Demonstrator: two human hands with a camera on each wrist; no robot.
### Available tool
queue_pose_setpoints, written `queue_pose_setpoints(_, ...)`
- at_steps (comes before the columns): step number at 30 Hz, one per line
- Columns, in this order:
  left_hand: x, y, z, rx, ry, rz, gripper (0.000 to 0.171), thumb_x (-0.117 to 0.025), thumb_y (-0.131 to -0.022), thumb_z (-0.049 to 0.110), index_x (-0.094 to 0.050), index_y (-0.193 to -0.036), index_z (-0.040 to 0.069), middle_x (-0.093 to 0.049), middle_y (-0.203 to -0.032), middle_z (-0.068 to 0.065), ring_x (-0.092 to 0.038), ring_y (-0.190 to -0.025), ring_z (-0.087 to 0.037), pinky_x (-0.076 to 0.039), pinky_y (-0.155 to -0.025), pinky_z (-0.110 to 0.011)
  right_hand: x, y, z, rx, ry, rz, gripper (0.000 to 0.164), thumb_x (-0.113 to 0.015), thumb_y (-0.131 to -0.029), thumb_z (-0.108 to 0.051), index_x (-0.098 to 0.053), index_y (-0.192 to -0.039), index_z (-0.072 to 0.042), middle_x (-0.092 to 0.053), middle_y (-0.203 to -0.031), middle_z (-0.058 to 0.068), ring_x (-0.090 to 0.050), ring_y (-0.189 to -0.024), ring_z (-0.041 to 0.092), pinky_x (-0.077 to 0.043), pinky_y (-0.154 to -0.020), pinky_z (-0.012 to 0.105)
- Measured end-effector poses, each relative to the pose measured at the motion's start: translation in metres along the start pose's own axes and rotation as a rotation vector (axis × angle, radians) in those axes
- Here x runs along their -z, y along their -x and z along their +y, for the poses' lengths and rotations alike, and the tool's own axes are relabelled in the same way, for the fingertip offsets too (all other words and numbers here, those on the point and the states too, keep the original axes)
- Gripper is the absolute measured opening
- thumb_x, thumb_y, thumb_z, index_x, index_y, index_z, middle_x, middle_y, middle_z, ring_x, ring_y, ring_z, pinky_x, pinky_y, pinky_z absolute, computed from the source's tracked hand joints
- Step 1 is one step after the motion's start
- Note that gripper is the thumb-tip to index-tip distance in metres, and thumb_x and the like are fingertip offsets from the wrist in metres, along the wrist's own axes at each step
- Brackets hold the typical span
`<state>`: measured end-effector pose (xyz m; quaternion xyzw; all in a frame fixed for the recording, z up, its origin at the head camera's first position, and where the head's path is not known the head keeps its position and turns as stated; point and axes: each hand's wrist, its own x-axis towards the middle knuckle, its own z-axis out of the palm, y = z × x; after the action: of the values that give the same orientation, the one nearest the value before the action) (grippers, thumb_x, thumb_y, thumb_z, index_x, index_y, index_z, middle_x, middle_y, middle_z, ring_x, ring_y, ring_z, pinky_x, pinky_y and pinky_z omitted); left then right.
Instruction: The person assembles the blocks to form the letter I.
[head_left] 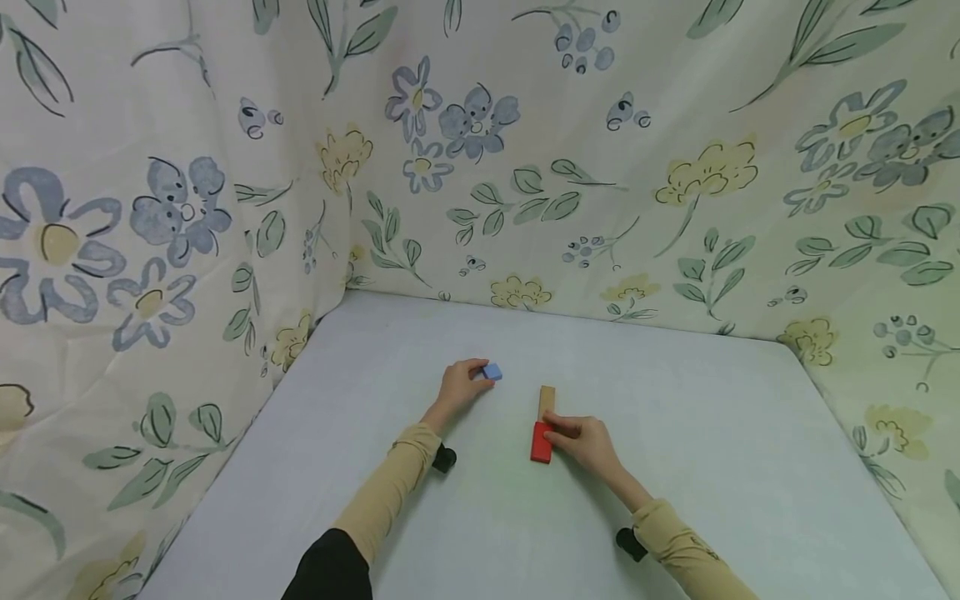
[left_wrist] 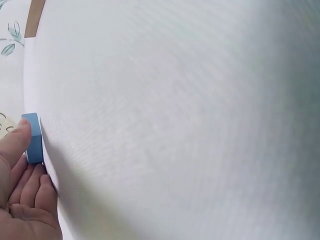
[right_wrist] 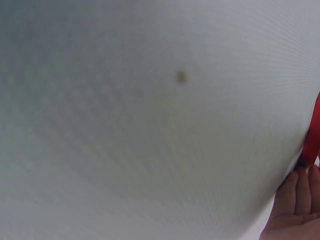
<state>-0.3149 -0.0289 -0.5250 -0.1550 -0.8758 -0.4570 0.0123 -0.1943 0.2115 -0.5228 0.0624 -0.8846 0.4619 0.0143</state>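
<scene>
In the head view my left hand (head_left: 461,385) pinches a small blue block (head_left: 492,372) between thumb and fingers, low over the white table. The left wrist view shows the thumb on one side of this blue block (left_wrist: 34,140) and curled fingers below it. My right hand (head_left: 585,440) grips a red rectangular block (head_left: 541,443) at its far right part, with the index finger near its far end. Beyond the red block, a tan wooden block (head_left: 547,402) lies in line with it; fingers partly cover where they meet. Only an edge of the red block (right_wrist: 312,135) shows in the right wrist view.
A white cloth-covered table (head_left: 675,400) spreads around both hands. Floral curtains (head_left: 525,150) hang along its far and left edges. Black wrist cameras (head_left: 444,458) sit under both sleeves, close to the tabletop.
</scene>
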Motion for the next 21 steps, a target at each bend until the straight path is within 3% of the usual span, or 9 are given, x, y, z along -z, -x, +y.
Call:
queue_pose_setpoints(2, -0.0001, 0.0011, 0.0046, 0.046, -0.002, -0.007, 0.041, -0.075, -0.08, 0.014, -0.065, -0.118, 0.001, -0.065, -0.12, -0.017, -0.061, -0.114, -0.028, -0.047, -0.101, -0.039, 0.0001, -0.0002, 0.0005, 0.001, 0.003, 0.002, 0.036, -0.076, -0.079, -0.017, -0.07, -0.114, -0.01, -0.069, -0.115, 0.008, -0.064, -0.111, 0.024, -0.054, -0.09, 0.035)
queue_pose_setpoints(6, -0.0004, 0.0024, 0.0101, 0.061, -0.033, 0.01, 0.039, -0.074, -0.081, 0.012, -0.065, -0.117, 0.001, -0.066, -0.119, -0.016, -0.062, -0.113, -0.027, -0.047, -0.1, -0.039, 0.0004, -0.0004, 0.0014, 0.004, 0.006, 0.006, 0.036, -0.076, -0.079, -0.015, -0.07, -0.114, -0.01, -0.069, -0.114, 0.007, -0.064, -0.111, 0.023, -0.054, -0.089, 0.029)
queue_pose_setpoints(21, -0.0002, 0.0022, 0.0092, 0.048, -0.001, 0.034, 0.035, -0.074, -0.081, 0.009, -0.067, -0.114, 0.0, -0.067, -0.117, -0.017, -0.063, -0.112, -0.027, -0.05, -0.096, -0.037, 0.0006, 0.0001, 0.0026, 0.027, -0.004, -0.002, 0.036, -0.076, -0.079, -0.016, -0.07, -0.114, -0.008, -0.069, -0.115, 0.009, -0.064, -0.11, 0.025, -0.054, -0.089, 0.032)
